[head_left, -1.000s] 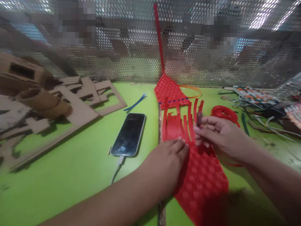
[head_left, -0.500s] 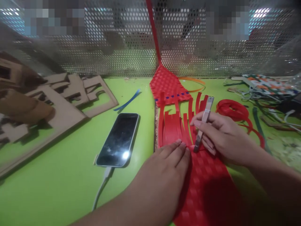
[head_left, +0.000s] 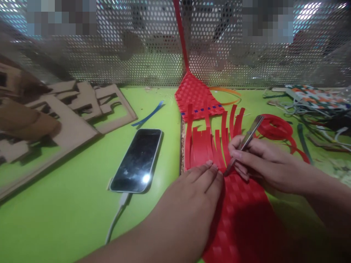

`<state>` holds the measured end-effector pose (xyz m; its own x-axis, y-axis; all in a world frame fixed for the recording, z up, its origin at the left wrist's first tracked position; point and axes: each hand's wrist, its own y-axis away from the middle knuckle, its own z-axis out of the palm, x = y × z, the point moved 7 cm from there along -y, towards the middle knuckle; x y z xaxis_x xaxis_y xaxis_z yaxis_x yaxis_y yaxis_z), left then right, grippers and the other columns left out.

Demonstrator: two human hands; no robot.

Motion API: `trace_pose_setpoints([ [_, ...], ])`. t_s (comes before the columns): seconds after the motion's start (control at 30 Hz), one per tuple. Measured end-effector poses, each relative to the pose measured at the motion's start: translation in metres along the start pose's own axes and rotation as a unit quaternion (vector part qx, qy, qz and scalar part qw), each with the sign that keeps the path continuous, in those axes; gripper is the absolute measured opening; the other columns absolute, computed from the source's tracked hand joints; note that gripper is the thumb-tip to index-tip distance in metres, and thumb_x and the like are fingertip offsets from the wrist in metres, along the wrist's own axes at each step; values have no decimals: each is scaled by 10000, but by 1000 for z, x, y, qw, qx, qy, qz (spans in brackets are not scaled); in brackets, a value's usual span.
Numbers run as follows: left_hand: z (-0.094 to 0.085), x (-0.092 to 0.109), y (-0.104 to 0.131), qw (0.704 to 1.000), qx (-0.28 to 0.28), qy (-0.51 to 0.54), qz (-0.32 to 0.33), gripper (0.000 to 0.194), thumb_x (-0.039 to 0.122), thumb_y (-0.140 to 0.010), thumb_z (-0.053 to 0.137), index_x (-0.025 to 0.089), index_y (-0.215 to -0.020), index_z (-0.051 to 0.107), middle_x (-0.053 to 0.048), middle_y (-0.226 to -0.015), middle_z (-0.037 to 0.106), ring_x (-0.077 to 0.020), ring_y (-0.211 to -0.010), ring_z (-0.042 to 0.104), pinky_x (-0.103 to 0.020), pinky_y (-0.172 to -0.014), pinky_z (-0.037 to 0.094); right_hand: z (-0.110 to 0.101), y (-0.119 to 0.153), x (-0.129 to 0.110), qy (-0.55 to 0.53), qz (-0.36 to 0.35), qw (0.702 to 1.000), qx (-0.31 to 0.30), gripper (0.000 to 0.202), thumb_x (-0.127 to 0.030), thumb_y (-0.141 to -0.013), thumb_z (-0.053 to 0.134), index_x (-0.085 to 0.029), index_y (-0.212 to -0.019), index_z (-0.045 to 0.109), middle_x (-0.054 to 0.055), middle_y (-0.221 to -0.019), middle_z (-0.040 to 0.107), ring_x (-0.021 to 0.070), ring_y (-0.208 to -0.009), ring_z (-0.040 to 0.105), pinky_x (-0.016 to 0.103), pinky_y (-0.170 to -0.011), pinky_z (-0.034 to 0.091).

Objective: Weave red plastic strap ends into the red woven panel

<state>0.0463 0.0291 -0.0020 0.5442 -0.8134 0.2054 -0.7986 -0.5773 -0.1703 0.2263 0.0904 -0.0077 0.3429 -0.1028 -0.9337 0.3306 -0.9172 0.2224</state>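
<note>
A red woven strip mat (head_left: 236,204) runs from the lower edge toward the middle, with loose red strip ends (head_left: 201,148) standing out at its far side. My left hand (head_left: 192,197) lies flat on the mat's left part, fingers stretched out side by side. Just to its right, my right hand (head_left: 255,160) is closed around a slim metal tool (head_left: 251,133), which leans to the right, its lower tip on the weave beside my left fingertips. Beyond the loose ends lies a pointed red woven piece (head_left: 194,93) with a row of blue squares.
A phone (head_left: 137,160) with a white cable is left of the mat, near a blue strip (head_left: 149,114). Cardboard pieces (head_left: 79,128) fill the far left. A red coil (head_left: 275,127) and tangled strips (head_left: 315,109) lie right. A perforated metal panel (head_left: 153,62) stands behind.
The metal tool has tilted over to the right in my right hand, its tip shifting slightly left. My right hand has moved a little right; my left hand stays in place.
</note>
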Motion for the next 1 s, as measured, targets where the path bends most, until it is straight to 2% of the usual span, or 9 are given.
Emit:
trace_pose_setpoints([
  [0.17, -1, 1, 1, 1000, 6, -3, 4, 549, 197, -1035, 507, 45, -1562, 525, -165, -1604, 589, -315, -1522, 510, -452, -1271, 440, 4, -2, -13, 139, -40, 989, -1, 276, -536, -1058, 622, -268, -1005, 664, -7, -759, 661, 172, -656, 599, 322, -621, 505],
  [0.23, -1, 1, 0, 1000, 6, 1, 6, 547, 196, -1034, 506, 40, -1558, 527, -171, -1593, 598, -320, -1506, 527, -456, -1266, 447, 6, -3, -16, 163, -46, 986, -6, 278, -532, -1077, 586, -275, -998, 654, -5, -783, 668, 173, -673, 601, 325, -641, 507],
  [0.37, -2, -1, 0, 1000, 7, 15, 1, 530, 185, -1037, 494, 48, -1547, 539, -167, -1580, 611, -324, -1478, 556, -480, -1257, 459, 7, -5, -12, 150, -20, 988, -15, 370, -570, -1116, 479, -271, -943, 610, -11, -750, 657, 168, -657, 602, 327, -649, 511],
  [0.57, -2, -2, 0, 999, 5, 32, -3, 534, 174, -1026, 490, 41, -1540, 544, -183, -1572, 614, -334, -1464, 574, -497, -1235, 489, 6, -7, -9, 151, -3, 988, -20, 406, -602, -1105, 479, -266, -920, 611, -3, -760, 652, 177, -687, 612, 332, -670, 520],
  [0.7, -3, -2, -1, 999, 4, 37, -6, 528, 169, -1028, 486, 49, -1538, 550, -176, -1576, 613, -326, -1462, 577, -489, -1239, 486, 7, -7, -10, 154, -4, 988, -21, 389, -589, -1102, 490, -273, -911, 613, -7, -752, 650, 177, -679, 604, 331, -682, 527],
  [0.87, -2, -2, -1, 999, 3, 39, -9, 533, 163, -1019, 493, 50, -1536, 551, -183, -1580, 607, -327, -1476, 565, -495, -1243, 483, 6, -8, -12, 171, -21, 985, -15, 347, -584, -1088, 518, -283, -983, 655, 20, -840, 696, 204, -730, 634, 353, -726, 554],
  [1.0, -3, -2, 0, 999, 4, 43, -8, 544, 167, -1012, 503, 45, -1540, 547, -186, -1583, 604, -335, -1468, 573, -505, -1243, 482, 6, -9, -13, 194, -37, 980, -11, 365, -591, -1098, 478, -292, -980, 651, 32, -865, 697, 223, -767, 639, 367, -740, 551],
])
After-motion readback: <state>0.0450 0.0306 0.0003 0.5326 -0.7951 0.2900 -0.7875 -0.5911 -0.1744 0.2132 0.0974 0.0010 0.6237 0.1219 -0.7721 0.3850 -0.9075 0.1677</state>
